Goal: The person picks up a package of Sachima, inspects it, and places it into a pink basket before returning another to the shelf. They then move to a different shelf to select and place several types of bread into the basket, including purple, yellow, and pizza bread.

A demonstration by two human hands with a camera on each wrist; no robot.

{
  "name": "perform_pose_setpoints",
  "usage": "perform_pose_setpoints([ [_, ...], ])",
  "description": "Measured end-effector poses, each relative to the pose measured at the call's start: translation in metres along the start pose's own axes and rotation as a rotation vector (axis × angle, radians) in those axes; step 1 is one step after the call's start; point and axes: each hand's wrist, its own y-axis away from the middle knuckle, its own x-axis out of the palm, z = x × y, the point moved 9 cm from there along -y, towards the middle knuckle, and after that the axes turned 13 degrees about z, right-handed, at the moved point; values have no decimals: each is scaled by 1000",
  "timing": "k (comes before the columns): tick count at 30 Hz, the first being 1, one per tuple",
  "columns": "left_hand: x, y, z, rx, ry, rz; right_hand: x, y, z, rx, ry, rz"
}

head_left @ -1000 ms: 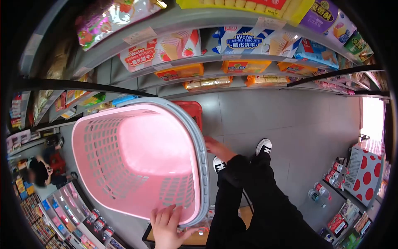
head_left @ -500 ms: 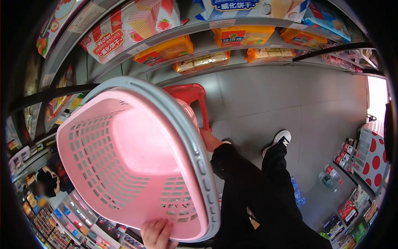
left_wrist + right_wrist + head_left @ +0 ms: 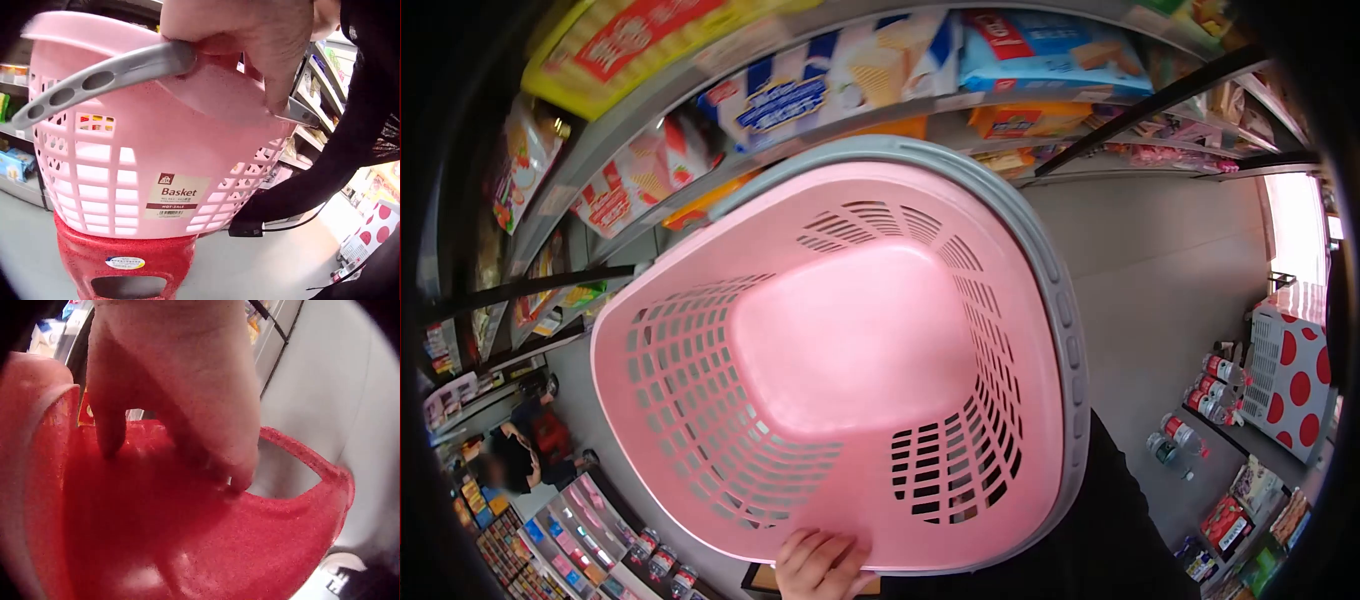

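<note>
My left hand [image 3: 820, 565] grips the near rim of a pink plastic laundry basket [image 3: 855, 340] with a grey handle. Fingers lie inside over the rim in the head view. The basket is tilted with its mouth toward me, nothing inside. In the left wrist view a paper label [image 3: 175, 195] shows on its wall, and a red plastic stool [image 3: 125, 253] is below it. Hidden behind the basket in the head view, my right hand [image 3: 181, 381] appears in the right wrist view, fingers bent down and holding the stool's top by a gap in it.
Shelves with wafer packets [image 3: 790, 95] curve along the far side. Water bottles [image 3: 1185, 435] and a white box with red dots [image 3: 1290, 375] stand at the right. Another person [image 3: 515, 455] is at the far left. My shoe [image 3: 340, 569] is beside the stool.
The basket has swung right and up across the head view, and its mouth now faces me more squarely. It covers the stool and right hand, which showed earlier. The left hand keeps its rim.
</note>
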Motion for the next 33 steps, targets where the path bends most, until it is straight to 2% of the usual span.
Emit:
perform_pose_setpoints([
  [8,46,-86,-101,57,36,-28,-80,93,78,-76,90,-105],
  [13,69,-132,-152,122,44,-68,-129,144,105,-92,126,-173],
  [17,75,-176,-191,187,94,-27,-164,176,115,-103,142,-229],
  [24,100,-212,-226,214,52,-15,-218,234,104,-118,146,-353],
  [29,108,-220,-236,196,66,-113,-234,266,96,-134,168,-415],
  [33,114,-222,-242,199,85,-48,-239,310,101,-172,205,-475],
])
